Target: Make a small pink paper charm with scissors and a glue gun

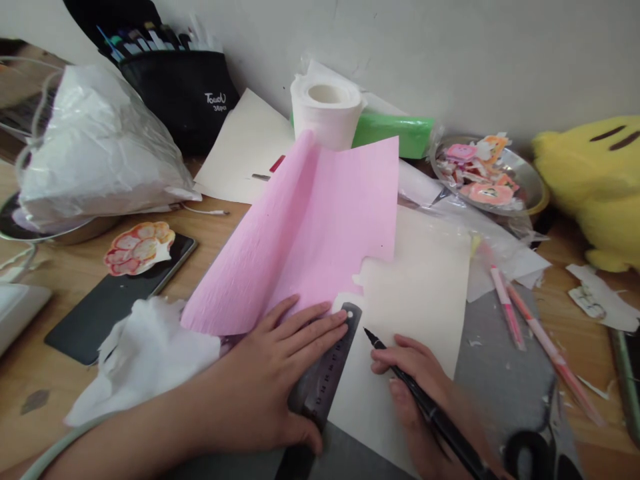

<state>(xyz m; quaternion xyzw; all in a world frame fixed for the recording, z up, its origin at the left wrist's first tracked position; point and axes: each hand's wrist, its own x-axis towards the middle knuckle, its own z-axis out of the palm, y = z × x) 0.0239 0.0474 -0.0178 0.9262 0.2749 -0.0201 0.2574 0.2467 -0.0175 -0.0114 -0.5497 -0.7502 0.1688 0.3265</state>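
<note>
My left hand (285, 360) lies with fingers stretched out, pressing a metal ruler (327, 380) and the lower edge of a pink crepe paper sheet (345, 200). The sheet curls up on its left side and has a notch cut from its lower right corner. Under the ruler's right edge is a cream paper sheet (415, 280). A black pen (425, 400) is held between the fingers of my right hand (420, 380), its tip just above the cream paper, close to the ruler's top end.
Scissors (543, 440) and two pink pens (507, 307) lie at right. Behind stand a tissue roll (327, 113), a metal bowl of paper cutouts (535, 183) and a yellow plush toy (590, 187). At left are a phone (110, 303), crumpled tissue (155, 360) and a black marker case (180, 87).
</note>
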